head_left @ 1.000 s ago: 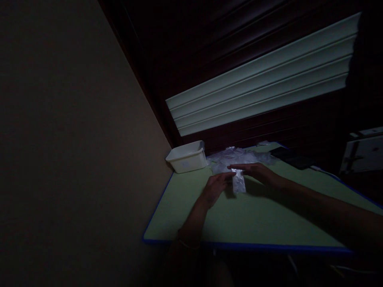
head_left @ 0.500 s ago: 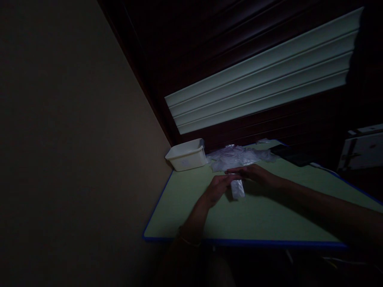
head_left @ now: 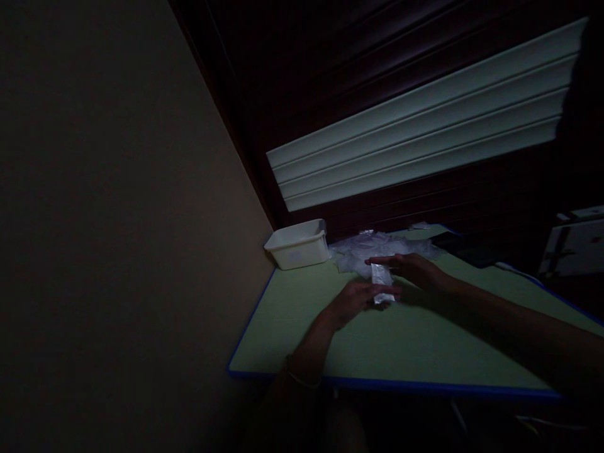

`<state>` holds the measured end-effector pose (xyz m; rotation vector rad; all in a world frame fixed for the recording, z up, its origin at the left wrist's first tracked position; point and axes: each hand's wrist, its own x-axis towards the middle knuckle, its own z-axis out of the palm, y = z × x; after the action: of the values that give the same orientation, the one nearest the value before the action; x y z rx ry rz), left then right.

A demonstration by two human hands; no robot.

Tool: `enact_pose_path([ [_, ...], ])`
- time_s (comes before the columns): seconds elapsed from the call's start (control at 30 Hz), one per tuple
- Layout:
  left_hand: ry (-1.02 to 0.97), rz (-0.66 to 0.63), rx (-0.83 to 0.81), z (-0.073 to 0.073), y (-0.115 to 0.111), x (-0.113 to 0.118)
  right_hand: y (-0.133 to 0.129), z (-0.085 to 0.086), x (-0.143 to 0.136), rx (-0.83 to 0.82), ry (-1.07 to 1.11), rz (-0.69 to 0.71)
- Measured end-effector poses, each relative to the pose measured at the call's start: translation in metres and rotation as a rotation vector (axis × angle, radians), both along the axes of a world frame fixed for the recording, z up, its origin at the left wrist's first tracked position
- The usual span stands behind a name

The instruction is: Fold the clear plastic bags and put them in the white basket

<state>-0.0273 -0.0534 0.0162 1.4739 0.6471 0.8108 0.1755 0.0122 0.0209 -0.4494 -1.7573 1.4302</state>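
Looks mid-handling: one plastic packet (head_left: 381,275) is above the desk (head_left: 292,333), left hand's (head_left: 350,302) fingers closed on its lower end, right hand's (head_left: 419,270) extended at its top edge, grip unclear; plastic-bag heap (head_left: 356,253) sits loose behind, beside white bin (head_left: 304,254); finished count can't be told.

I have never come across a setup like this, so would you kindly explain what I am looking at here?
Certainly. There is no machine: a person works with two bare hands, and a camera worn on the head looks forward and down at them. The room is dim.

The left hand has its fingers around the lower end of a small shiny packet. The right hand is at its upper end, though its exact grip is hard to make out.

Beneath is a pale green table with a blue edge. Towards its far side are a white bin, a heap of clear plastic and, farther right, a dark flat object.
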Motion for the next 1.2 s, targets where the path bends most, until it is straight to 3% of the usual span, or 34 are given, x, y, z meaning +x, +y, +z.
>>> enact_pose_path([
  [0.57,0.085,-0.048,0.01,-0.002,-0.002,-0.001,0.01,0.002,0.007,-0.032,0.088,-0.089],
  [0.63,0.11,0.012,-0.001,-0.003,0.0,-0.002,0.008,0.006,0.008,-0.042,0.11,-0.125],
  [0.77,0.1,0.382,0.042,-0.01,0.013,-0.004,0.003,0.009,0.007,-0.026,0.097,-0.141],
  [0.83,0.046,0.503,0.041,-0.013,0.019,-0.004,0.002,0.007,0.005,0.017,0.054,-0.122],
  [1.07,0.037,0.553,0.06,-0.017,0.022,-0.001,-0.008,0.004,-0.001,0.263,-0.188,-0.069],
  [1.2,0.098,0.656,0.104,-0.015,0.02,0.001,-0.015,0.006,-0.003,0.274,-0.2,-0.11],
])
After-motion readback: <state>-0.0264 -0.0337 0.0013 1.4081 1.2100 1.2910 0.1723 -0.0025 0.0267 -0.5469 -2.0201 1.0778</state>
